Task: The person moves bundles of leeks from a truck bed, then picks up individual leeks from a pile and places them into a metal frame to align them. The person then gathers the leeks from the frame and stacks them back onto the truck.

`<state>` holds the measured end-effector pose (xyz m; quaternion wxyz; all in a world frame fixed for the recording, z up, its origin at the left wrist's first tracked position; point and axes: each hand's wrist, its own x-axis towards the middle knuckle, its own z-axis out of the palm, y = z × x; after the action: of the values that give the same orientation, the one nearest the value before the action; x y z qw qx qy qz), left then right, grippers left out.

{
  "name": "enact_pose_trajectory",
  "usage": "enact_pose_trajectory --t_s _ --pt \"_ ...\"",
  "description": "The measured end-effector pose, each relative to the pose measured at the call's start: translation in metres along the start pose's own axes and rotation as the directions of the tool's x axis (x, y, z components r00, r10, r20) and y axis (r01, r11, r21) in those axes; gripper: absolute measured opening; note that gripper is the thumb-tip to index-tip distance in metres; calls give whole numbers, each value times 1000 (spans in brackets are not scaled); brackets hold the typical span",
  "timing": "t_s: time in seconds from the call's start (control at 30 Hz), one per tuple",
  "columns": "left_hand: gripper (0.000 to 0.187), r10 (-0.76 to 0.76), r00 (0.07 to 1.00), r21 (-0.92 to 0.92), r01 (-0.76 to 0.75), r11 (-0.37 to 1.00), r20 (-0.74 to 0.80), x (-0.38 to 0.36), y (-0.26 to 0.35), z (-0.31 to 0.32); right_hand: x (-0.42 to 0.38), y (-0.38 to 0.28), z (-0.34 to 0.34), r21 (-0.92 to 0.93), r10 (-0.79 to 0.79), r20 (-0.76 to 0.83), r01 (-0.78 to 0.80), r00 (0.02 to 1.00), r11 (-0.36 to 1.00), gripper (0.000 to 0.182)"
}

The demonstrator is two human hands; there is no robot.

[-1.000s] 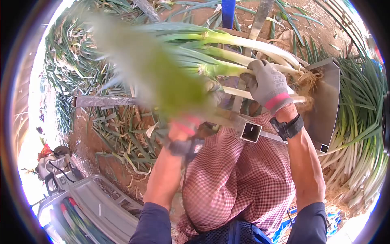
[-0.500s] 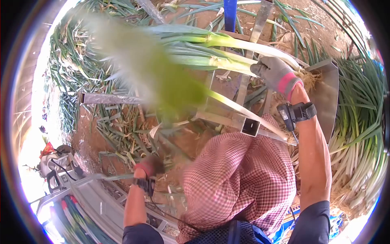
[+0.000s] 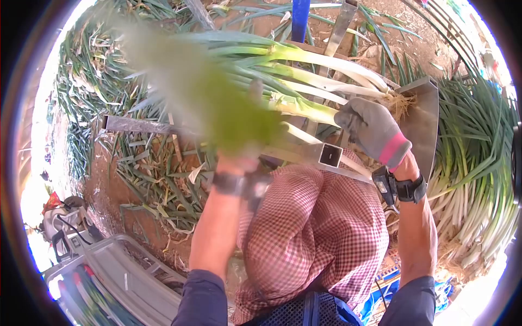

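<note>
My right hand (image 3: pixel 375 130), in a grey glove with a pink cuff, is closed with curled fingers on the white end of a green onion (image 3: pixel 312 110). Above it, more long green onions (image 3: pixel 331 68) lie across a metal frame (image 3: pixel 416 108), their roots pointing right and leaves left. My left hand (image 3: pixel 239 162) is raised below the leaves; a large green blur in front of the camera hides most of its fingers. A lower white stalk (image 3: pixel 302 133) passes behind the square tube end of the frame.
A heap of green onions (image 3: pixel 473 163) lies at right. Cut leaves (image 3: pixel 157 179) litter the soil, and a larger leaf pile (image 3: pixel 98 81) is at upper left. A grey crate (image 3: pixel 125 271) holding green onions stands at lower left. Checked cloth (image 3: pixel 321 228) covers my legs.
My left hand has risen from low at the left up to the onion leaves. My right hand has shifted slightly lower in view, still at a stalk's white end.
</note>
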<state>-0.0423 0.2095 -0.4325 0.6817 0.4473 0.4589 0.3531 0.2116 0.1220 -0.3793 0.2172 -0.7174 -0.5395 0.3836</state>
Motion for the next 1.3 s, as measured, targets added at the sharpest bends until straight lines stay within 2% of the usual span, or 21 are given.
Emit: enact_pose_trajectory --t_s 0.1,0.2,0.3,0.43,0.5,0.53,0.57,0.67,0.73,0.8,0.83,0.9,0.97,1.03,1.07,1.13,1.17,1.2,1.23,1.27,1.3 --pt "35 -16 999 -203 10 979 -30 2 24 31 -18 -13 -7 -175 -202 -131 178 971 968 28" --pt "34 1 998 -265 -15 964 -56 -13 47 52 -30 -25 -9 -210 -440 -282 392 853 896 31" --pt "34 107 992 -163 -117 980 -67 -44 76 76 -43 -53 -24 -160 -400 -252 369 881 915 35" --pt "32 369 928 271 -341 900 -56 -112 120 105 -75 -76 -36 77 -368 -213 391 905 917 35" --pt "32 389 920 188 -375 908 -41 -133 123 105 -90 -81 -37 109 -380 -222 411 898 905 32" --pt "32 347 937 -6 -348 938 -30 -139 115 96 -98 -85 -37 118 -367 -196 393 909 912 33" --pt "32 326 945 -83 -325 942 -6 -146 110 88 -107 -89 -37 125 -352 -168 375 921 919 33" --pt "33 320 943 -87 -313 946 90 -175 105 72 -133 -103 -30 168 -311 -157 336 937 927 25" --pt "35 350 926 -26 -350 936 143 -198 108 63 -133 -96 -20 -57 -536 -225 538 814 841 20" --pt "38 422 893 48 -434 900 154 -217 111 56 -142 -99 -16 -158 -671 -241 653 702 740 17" --pt "40 474 868 94 -489 867 149 -224 112 54 -151 -102 -15 -141 -699 -243 688 673 712 17" --pt "44 612 781 221 -623 750 124 -233 115 50 -167 -112 -20 -347 -791 -156 717 592 605 18" --pt "49 733 668 376 -717 587 130 -238 120 45 -186 -125 -33 -710 -850 59 621 523 333 21" --pt "51 785 587 501 -749 434 197 -240 125 36 -192 -124 -29 -653 -868 11 661 496 370 20" --pt "51 837 415 596 -791 138 358 -233 123 19 -194 -123 -26 -623 -875 -15 680 484 387 19" --pt "49 820 490 478 -819 317 297 -228 116 9 -191 -131 -23 -690 -825 40 613 564 385 19" --pt "49 664 735 182 -677 713 134 -228 113 9 -192 -138 -21 -722 -796 63 578 602 380 21" --pt "46 534 839 5 -537 843 105 -231 111 8 -196 -145 -18 -648 -685 -9 517 728 559 24" --pt "44 388 919 -183 -370 911 73 -234 111 7 -206 -160 -18 -556 -549 -61 428 834 712 28" --pt "41 388 919 -185 -371 910 65 -240 109 5 -212 -169 -18 -452 -393 -91 313 915 835 32" --pt "37 521 848 72 -528 846 97 -245 109 2 -204 -167 -13 -444 -357 -119 272 926 854 35"
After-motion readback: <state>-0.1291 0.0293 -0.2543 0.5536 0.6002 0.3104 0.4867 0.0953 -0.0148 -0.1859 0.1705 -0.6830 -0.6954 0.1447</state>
